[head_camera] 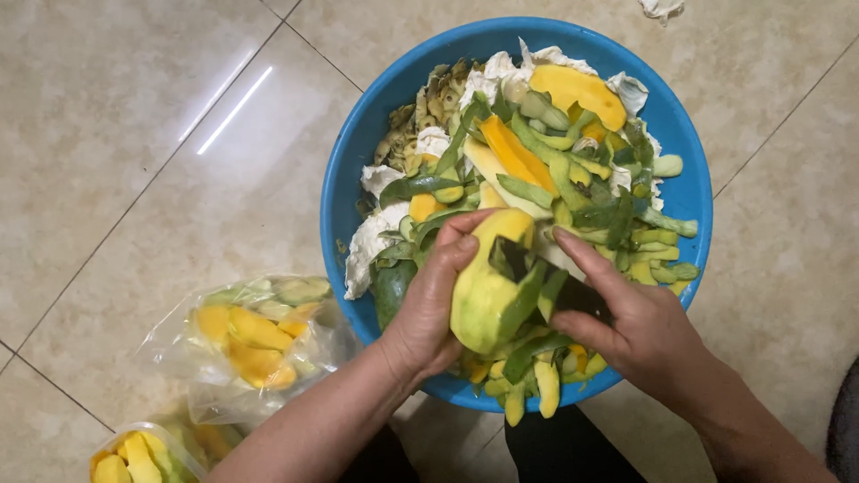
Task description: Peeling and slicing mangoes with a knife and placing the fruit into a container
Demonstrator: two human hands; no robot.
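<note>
Peelings fill most of the blue bowl (358,152) on the floor: green strips of skin (573,170), yellow slices of fruit flesh (512,150), a big orange-yellow piece (580,92) near the far rim, and some white crumpled scraps (371,241) along the left side. Above the bowl's near edge, the left hand (428,309) cups a half-peeled mango (483,286), fingers curled together around its left side with the thumb lying across the top. A strip of green skin hangs loose from the fruit's right side. The right hand (626,322) sits just beside the mango, fingers pressed close together around a dark blade (512,258) that rests against the fruit; the index finger stretches forward along it.

Left of the bowl lies a clear plastic bag (255,344) holding yellow mango pieces and a few greenish ones. A second clear bag (134,452) with yellow pieces shows at the lower left corner, partly cut off.

Everything rests on a floor of glossy beige tiles (116,134) with thin dark joints, and a strip of light reflects off one tile.
</note>
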